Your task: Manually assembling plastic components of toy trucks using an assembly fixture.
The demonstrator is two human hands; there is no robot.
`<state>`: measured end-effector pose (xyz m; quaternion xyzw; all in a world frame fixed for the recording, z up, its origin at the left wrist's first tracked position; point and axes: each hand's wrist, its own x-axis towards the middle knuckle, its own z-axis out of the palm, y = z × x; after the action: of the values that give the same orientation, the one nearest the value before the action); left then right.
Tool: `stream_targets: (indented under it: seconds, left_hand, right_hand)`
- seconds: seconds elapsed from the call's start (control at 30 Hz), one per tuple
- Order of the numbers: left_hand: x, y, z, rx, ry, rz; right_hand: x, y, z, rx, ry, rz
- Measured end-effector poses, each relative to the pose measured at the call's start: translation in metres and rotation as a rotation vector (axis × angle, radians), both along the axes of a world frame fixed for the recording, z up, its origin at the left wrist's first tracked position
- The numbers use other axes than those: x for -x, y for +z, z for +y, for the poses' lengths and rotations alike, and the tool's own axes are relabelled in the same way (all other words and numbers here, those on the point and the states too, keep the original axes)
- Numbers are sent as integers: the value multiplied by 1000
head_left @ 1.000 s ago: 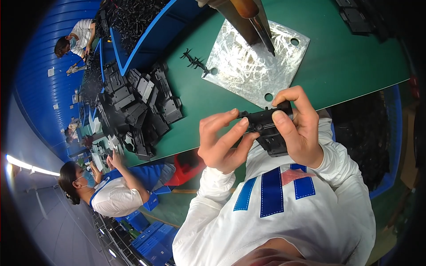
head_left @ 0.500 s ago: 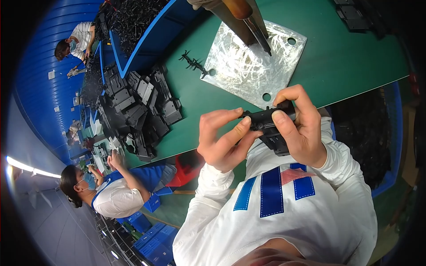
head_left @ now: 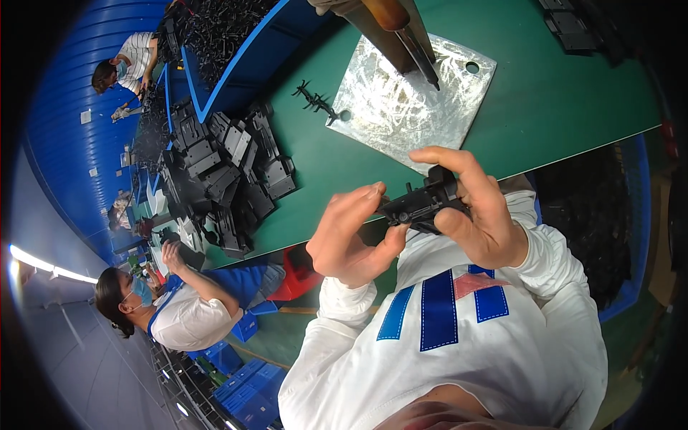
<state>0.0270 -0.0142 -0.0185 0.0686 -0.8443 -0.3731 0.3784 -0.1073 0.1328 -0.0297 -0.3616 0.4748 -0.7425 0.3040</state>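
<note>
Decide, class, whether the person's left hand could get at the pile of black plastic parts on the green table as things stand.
Probably yes, but not right now. The left hand shares the black part with the right hand. The pile of black parts lies uncovered on that side of the green table, nothing between.

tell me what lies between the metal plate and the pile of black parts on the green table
In the head view, a small spiky black plastic piece lies on the green table between the scratched metal plate and the pile of black parts, close to the plate's corner.
</note>
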Motion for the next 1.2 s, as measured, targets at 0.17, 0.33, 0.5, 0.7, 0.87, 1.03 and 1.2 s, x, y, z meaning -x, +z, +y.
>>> stream_targets:
  seconds: [0.17,0.33,0.5,0.7,0.87,1.03,1.2]
  left_hand:
    - [-1,3,6,96,40,24]
    - [5,2,11,11,162,-15]
    - [6,6,16,-58,211,-59]
    - [5,16,22,26,250,-145]
    - [5,21,25,92,223,-143]
    - [8,22,28,120,239,-184]
    - [15,19,28,42,247,-212]
  right_hand:
    - [-6,-1,-1,-28,-186,363]
    - [-17,-13,-2,-13,-431,614]
    - [-21,-12,-3,-94,-429,811]
    - [-27,-17,-13,-115,-513,871]
    - [-26,-17,-15,-81,-571,820]
    - [-19,-21,-14,-73,-546,845]
    - [-7,-15,-12,-97,-498,852]
